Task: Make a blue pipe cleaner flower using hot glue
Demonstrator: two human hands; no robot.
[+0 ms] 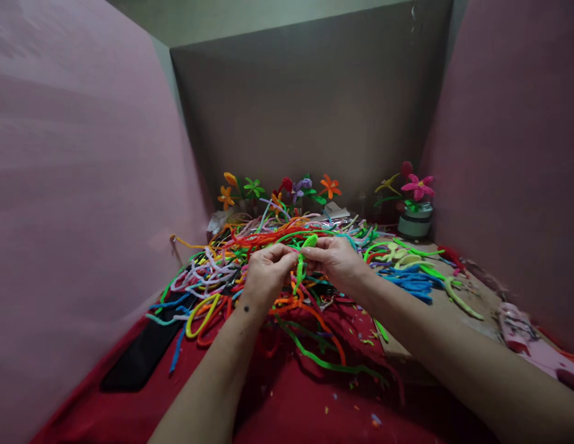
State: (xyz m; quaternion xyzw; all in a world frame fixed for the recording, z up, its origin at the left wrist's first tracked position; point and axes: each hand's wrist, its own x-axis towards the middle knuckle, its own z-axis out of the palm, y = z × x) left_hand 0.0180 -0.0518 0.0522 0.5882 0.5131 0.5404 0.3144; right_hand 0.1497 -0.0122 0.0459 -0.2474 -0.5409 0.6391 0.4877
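Both hands meet in the middle of the view, over a heap of coloured pipe cleaners (287, 233). Between them is a bright green pipe cleaner piece (309, 242), with a leaf-like upper end and a thinner part hanging down. My right hand (336, 258) pinches this piece between thumb and fingers. My left hand (270, 270) is closed, its thumb and fingertips pinched together right beside the green piece. A bit of pink shows at the left fingertips, too small to make out fully.
Pipe-cleaner flowers (330, 186) stand along the back, some in a pale green pot (415, 222) at right. Blue pipe cleaners (410, 280) lie on cardboard (476, 317). A dark flat object (141, 357) lies left, a pink tool (523, 339) far right. Pink walls flank both sides.
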